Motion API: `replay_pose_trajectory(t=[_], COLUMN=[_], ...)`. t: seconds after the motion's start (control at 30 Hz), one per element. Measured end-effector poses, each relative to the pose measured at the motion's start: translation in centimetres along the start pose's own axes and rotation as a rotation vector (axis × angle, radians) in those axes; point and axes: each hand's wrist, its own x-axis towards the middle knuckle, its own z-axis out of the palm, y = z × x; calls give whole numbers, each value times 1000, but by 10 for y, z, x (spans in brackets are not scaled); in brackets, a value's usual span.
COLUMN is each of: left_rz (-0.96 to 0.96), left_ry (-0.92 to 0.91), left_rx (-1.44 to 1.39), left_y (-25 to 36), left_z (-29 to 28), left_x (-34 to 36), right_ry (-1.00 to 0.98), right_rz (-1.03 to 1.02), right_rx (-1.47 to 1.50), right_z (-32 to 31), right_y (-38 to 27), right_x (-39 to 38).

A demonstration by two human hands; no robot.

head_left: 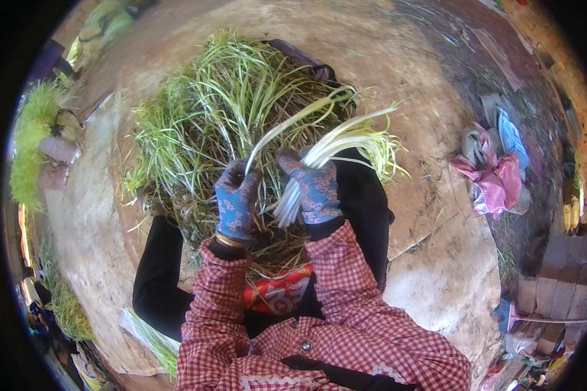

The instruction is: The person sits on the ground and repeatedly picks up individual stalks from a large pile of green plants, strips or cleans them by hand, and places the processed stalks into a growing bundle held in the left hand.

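Note:
My left hand (237, 203), in a blue flowered glove, pinches one long leafy stalk (277, 127), whose pale leaves curve up to the right. My right hand (313, 192), gloved alike, is closed around a bundle of white-stemmed leafy stalks (359, 138). The white stem ends stick out below the fist, and the yellow-green tips fan out to the upper right. Both hands are close together over the near side of a big tangled heap of similar greens (222, 111). Roots and dry brown leaves show among the heap, which lies between my legs.
Another laid-out bunch (151, 339) rests by my left leg. More greens (34, 146) stand at the far left near another person's gloved hand (60, 150). A heap of pink, grey and blue cloth (492, 166) lies on the right. A red printed bag (277, 294) is at my lap.

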Motion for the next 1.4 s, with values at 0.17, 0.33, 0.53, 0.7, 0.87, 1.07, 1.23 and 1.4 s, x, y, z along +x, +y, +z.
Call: replay_pose_trajectory(t=[0.17, 0.33, 0.53, 0.7, 0.87, 1.07, 1.23, 1.4], left_rz=[34, 341, 462, 465, -383, 314, 176, 267], left_ry=[52, -288, -527, -1061, -505, -361, -15, 144], left_rx=[217, 756, 1134, 1745, 1823, 902, 31, 190], left_y=[10, -1, -11, 1, 53, 48, 51, 35], left_z=[-14, 3, -66, -160, -142, -61, -27, 41], left_x=[6, 1, -54, -101, -70, -47, -52, -50], right_ry=[-16, -68, 122, 35, 67, -93, -183, -234], right_rz=[53, -143, -66, -153, -81, -97, -130, -120], right_rx=[71, -406, 200, 370, 356, 397, 442, 429], right_z=[-3, 2, -9, -15, -9, -14, -10, -5], right_y=[-3, 1, -13, -17, -8, -3, -1, 1], right_x=[2, -5, 6, 6, 2, 1, 1, 2])
